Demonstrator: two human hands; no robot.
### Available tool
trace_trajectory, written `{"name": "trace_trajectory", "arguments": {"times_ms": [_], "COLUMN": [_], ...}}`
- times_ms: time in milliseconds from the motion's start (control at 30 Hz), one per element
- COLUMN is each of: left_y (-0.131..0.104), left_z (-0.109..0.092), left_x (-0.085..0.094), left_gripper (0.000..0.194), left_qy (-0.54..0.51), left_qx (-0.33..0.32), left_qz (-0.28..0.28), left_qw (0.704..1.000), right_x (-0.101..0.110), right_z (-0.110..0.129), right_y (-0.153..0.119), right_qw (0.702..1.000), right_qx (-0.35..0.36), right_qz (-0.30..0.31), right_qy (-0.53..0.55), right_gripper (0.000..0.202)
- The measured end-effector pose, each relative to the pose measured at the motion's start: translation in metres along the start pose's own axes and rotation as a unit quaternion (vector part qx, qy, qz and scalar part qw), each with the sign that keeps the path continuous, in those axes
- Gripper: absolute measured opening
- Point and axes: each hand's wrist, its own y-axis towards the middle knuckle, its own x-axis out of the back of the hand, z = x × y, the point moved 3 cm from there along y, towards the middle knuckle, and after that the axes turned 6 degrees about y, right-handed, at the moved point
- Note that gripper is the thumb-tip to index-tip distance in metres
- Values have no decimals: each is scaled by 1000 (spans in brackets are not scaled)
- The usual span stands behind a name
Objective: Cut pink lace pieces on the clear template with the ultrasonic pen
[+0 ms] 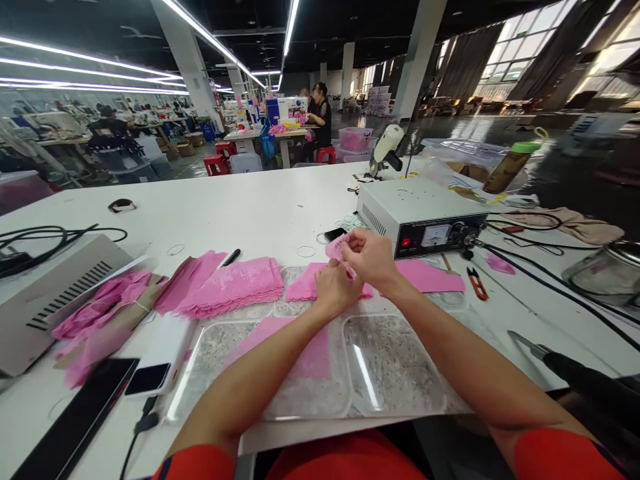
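Observation:
My left hand (pixel 337 287) and my right hand (pixel 369 257) are close together over the middle of the table, fingers closed on a small piece of pink lace fabric (pixel 336 248). Part of that piece is hidden behind my fingers. Beneath them lies more pink fabric (pixel 300 285). To the left sits a layered stack of pink lace pieces (pixel 245 287) with scalloped edges. Another pink piece (pixel 430 276) rests to the right, below the grey box. Nearer my body, one flat pink piece (pixel 305 347) lies on the clear-topped mat (pixel 395 360), partly under my left forearm.
A grey control box (pixel 420 207) with a dial and cables stands at right. Orange-handled thread snips (pixel 477 284) and a black-handled hot tool (pixel 565 367) lie right of my arm. A power bank (pixel 163 353), black tablet-like slab (pixel 75 420) and bundled pink fabric (pixel 110 307) occupy the left.

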Motion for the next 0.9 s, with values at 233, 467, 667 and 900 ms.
{"name": "trace_trajectory", "arguments": {"times_ms": [233, 467, 667, 900], "left_y": [-3, -75, -96, 0], "left_z": [-23, -16, -11, -33], "left_x": [-1, -5, -2, -1], "left_gripper": [11, 12, 16, 19], "left_qy": [18, 45, 39, 57], "left_qx": [-84, -310, -392, -281], "left_qz": [-28, 10, 92, 113], "left_qw": [996, 950, 915, 952], "right_x": [106, 156, 162, 134], "right_z": [-27, -102, -118, -109], "right_y": [-34, -138, -169, -87], "right_qw": [966, 951, 951, 975], "right_qx": [-108, -285, -237, -175], "right_qz": [-206, -62, 32, 14], "right_qy": [110, -98, -196, -135], "right_gripper": [13, 13, 11, 15]}}
